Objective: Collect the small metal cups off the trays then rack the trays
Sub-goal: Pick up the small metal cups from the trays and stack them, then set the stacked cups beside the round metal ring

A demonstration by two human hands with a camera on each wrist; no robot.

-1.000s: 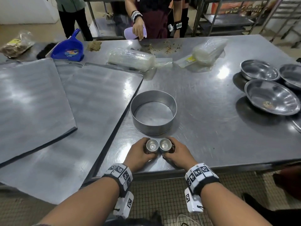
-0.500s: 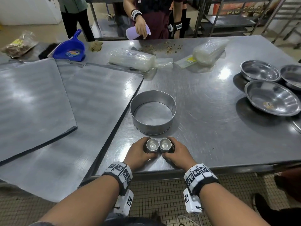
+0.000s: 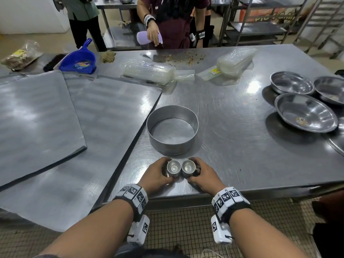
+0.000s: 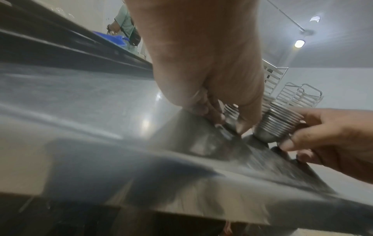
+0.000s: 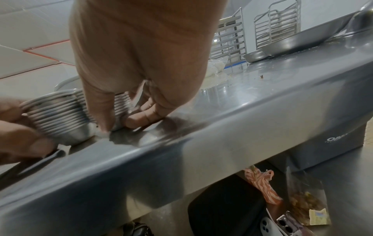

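Two stacks of small ribbed metal cups stand side by side near the table's front edge. My left hand [image 3: 161, 172] grips the left stack [image 3: 173, 168], and my right hand [image 3: 199, 171] grips the right stack [image 3: 188, 167]. In the left wrist view my left hand's fingers [image 4: 241, 126] curl round their stack [image 4: 231, 111], with the other stack [image 4: 280, 123] beside it. In the right wrist view my thumb and fingers [image 5: 141, 118] wrap the right stack [image 5: 121, 102]; the left stack [image 5: 58, 115] leans against it. Two large flat trays [image 3: 37, 118] [image 3: 104, 131] overlap on the left.
A round metal ring pan [image 3: 172, 146] stands just beyond the cups. Three steel bowls [image 3: 305, 112] sit at the right. Bagged plastic sleeves [image 3: 149, 71], a blue dustpan [image 3: 79, 61] and crumbs lie at the far edge, where a person holds a purple bottle [image 3: 143, 37]. Wire racks [image 3: 320, 19] stand behind.
Both hands and the two cup stacks stay where they were. The person across the table has shifted the purple bottle slightly.
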